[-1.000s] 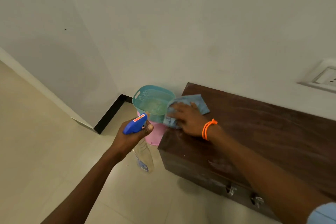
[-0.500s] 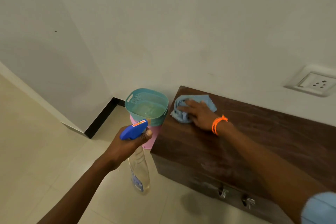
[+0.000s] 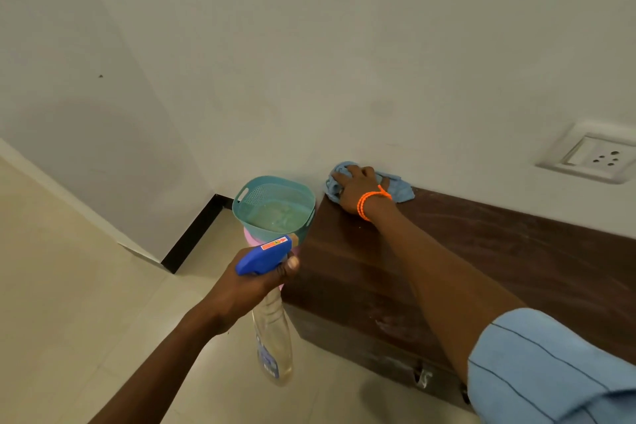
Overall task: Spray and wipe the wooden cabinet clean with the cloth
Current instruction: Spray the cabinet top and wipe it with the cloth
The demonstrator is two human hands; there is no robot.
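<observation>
Hidden: cabinet (image 3: 481, 272) cut off at right; bottle (image 3: 273, 337) label unreadable.
Around: teal basket (image 3: 241, 206) just beside cabinet's left end; wall socket (image 3: 592, 157) above.
Cloth (image 3: 401, 189): blue, crumpled, at cabinet's back-left corner against the wall.
Right hand (image 3: 358, 188): pressed flat on cloth.
Left hand (image 3: 253, 286): clenched on bottle, over the floor.

White walls (image 3: 344, 45), beige tiled floor (image 3: 69, 286), wall socket (image 3: 592, 157).

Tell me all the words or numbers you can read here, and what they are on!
None can be read.
Orange sticker on the blue spray head: print too blurred.
Blue label low on the clear spray bottle: too blurred.
Wall socket: holes only, no text.
</observation>
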